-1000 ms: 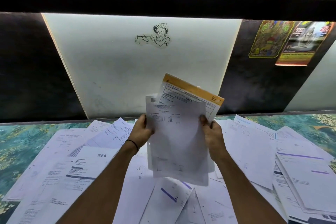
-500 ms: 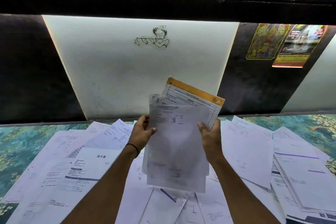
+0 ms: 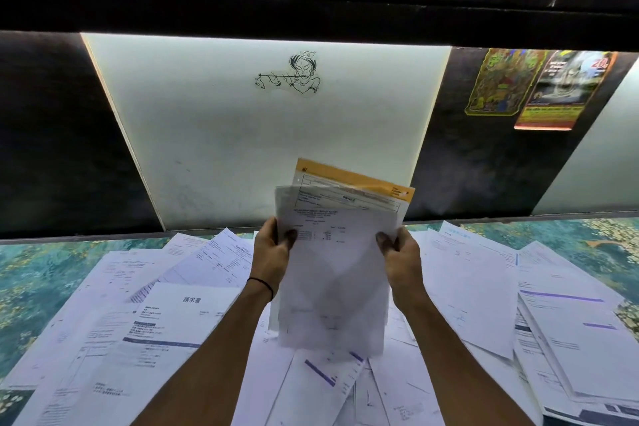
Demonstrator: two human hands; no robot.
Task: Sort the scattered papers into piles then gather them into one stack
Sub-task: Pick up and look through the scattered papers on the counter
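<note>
Papers (image 3: 332,270) upright, clamped between left hand (image 3: 273,249) and right hand (image 3: 401,252) above scattered sheets (image 3: 484,287).

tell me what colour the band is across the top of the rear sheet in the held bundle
Orange-yellow: the band runs along the top edge of the invoice sheet, seen in the head view.

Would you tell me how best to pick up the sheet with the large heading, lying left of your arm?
Grip the heading sheet at its near right corner, coming from the right: it lies flat atop other papers, so that exposed edge probably lifts cleanly.
</note>
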